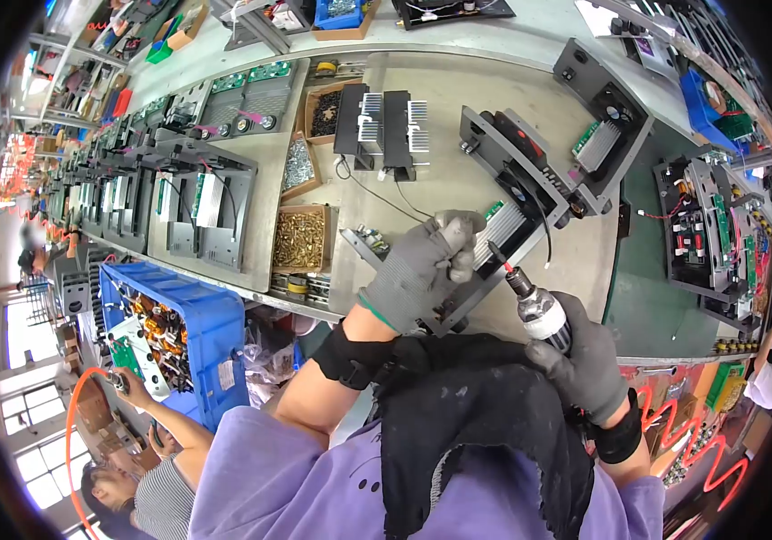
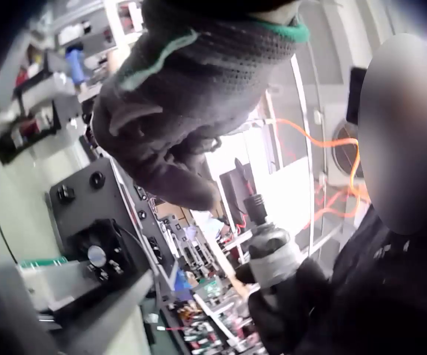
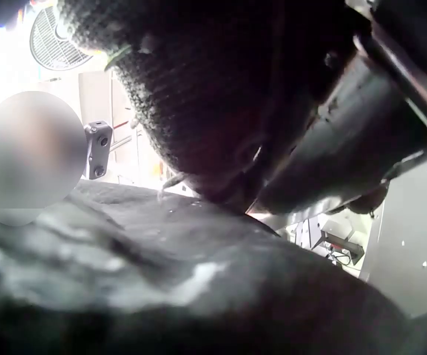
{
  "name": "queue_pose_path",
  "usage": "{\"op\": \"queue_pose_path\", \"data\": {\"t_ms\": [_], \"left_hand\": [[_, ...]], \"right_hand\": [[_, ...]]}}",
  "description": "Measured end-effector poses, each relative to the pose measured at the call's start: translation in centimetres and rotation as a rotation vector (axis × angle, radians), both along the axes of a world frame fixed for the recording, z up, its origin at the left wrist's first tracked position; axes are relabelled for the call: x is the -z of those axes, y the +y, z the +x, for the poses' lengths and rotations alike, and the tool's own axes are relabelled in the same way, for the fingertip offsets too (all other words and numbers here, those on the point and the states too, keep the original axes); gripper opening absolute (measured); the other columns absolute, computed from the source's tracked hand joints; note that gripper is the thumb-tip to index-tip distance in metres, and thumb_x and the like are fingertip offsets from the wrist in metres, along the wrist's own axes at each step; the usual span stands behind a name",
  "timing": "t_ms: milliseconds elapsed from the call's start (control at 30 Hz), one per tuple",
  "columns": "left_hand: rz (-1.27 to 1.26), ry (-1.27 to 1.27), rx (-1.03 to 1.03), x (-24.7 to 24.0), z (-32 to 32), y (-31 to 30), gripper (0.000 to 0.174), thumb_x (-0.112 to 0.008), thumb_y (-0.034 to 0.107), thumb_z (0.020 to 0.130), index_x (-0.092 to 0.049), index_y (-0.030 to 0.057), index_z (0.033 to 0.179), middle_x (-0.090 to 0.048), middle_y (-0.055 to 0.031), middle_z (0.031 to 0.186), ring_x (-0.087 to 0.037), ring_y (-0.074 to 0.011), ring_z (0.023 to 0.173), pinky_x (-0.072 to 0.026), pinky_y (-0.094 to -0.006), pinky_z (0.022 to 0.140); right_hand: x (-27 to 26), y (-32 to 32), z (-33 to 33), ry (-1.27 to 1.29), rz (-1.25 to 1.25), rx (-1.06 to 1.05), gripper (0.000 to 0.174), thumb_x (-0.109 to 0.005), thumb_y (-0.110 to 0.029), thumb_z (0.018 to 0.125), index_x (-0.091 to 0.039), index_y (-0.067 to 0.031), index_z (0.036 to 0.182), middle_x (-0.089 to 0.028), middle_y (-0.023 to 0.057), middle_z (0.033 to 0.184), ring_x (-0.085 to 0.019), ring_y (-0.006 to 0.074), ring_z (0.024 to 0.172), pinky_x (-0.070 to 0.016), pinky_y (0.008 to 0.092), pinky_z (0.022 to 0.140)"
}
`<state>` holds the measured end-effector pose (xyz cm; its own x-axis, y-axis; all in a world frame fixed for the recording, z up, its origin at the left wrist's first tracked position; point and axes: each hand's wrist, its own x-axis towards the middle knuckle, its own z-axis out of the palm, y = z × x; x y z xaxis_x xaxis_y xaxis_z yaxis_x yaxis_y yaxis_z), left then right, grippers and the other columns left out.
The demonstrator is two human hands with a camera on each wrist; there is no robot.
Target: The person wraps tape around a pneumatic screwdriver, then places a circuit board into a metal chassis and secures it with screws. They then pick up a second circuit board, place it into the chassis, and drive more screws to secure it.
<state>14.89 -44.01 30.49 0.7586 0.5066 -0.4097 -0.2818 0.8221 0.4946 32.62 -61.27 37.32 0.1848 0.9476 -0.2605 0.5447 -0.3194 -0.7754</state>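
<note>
My gloved right hand grips a power screwdriver with a white band round its body. The bit points up and left, close to the left hand's fingers. My gloved left hand has its fingers curled, over a dark metal chassis with a silver finned heat sink. I cannot tell whether something small lies inside those fingers. In the left wrist view, the screwdriver stands beyond the curled left hand. The right wrist view shows the screwdriver's dark body under the glove.
Boxes of brass screws, silver screws and black screws stand left. Two black plates with heat sinks lie behind. Another open chassis is at back right. A blue crate stands lower left, near another person.
</note>
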Motion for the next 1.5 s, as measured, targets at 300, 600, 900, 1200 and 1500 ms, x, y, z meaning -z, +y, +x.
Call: {"op": "queue_pose_path", "data": {"t_ms": [300,600,900,1200,1500], "left_hand": [[-0.349,-0.228,-0.053,0.0,1.6,-2.1,0.028,-0.058,0.031,0.097,-0.057,0.0083,0.113,-0.050,-0.0002,0.089,-0.042,-0.0096,0.072,-0.0379,-0.0233,0.064],[-0.162,-0.015,-0.165,-1.5,2.4,-2.1,0.028,-0.055,0.032,0.099,-0.056,0.0053,0.105,-0.050,-0.0003,0.075,-0.043,-0.0106,0.066,-0.0388,-0.0243,0.064],[1.263,1.085,-0.440,4.0,-0.2,7.5,0.046,-0.065,0.028,0.088,-0.055,-0.0004,0.123,-0.063,-0.0113,0.095,-0.059,-0.0184,0.083,-0.0462,-0.0337,0.069],[0.559,0.917,0.163,7.7,-4.0,25.3,0.055,-0.073,0.031,0.083,-0.051,-0.0014,0.122,-0.064,-0.0079,0.095,-0.065,-0.0192,0.080,-0.0532,-0.0343,0.065],[1.840,0.735,0.183,-3.5,-4.4,13.0,0.023,-0.068,0.003,0.075,-0.068,0.0094,0.097,-0.066,-0.0020,0.092,-0.064,-0.0170,0.078,-0.0504,-0.0309,0.065]], "right_hand": [[1.2,-0.1,0.5,-0.091,0.013,-0.042,0.059,-0.072,-0.042,0.082,-0.050,-0.0035,0.121,-0.064,0.0166,0.073,-0.066,0.0358,0.067,-0.0497,0.0414,0.059],[1.1,1.4,0.8,0.175,-0.129,-0.034,0.056,-0.068,-0.041,0.086,-0.049,-0.0016,0.121,-0.064,0.0182,0.074,-0.066,0.0370,0.068,-0.0496,0.0405,0.059],[0.9,2.1,3.3,0.466,-0.127,0.150,0.058,-0.066,-0.041,0.086,-0.050,0.0006,0.124,-0.060,0.0056,0.083,-0.054,0.0123,0.074,-0.0447,0.0288,0.069],[0.7,1.6,5.4,0.536,-0.146,0.344,0.064,-0.065,-0.048,0.086,-0.050,0.0014,0.123,-0.051,-0.0006,0.087,-0.045,0.0091,0.076,-0.0395,0.0251,0.068],[2.7,-4.4,7.9,0.539,-0.185,0.464,0.083,-0.085,-0.022,0.062,-0.044,-0.0003,0.130,-0.056,0.0042,0.098,-0.052,0.0126,0.090,-0.0454,0.0295,0.082]]}}
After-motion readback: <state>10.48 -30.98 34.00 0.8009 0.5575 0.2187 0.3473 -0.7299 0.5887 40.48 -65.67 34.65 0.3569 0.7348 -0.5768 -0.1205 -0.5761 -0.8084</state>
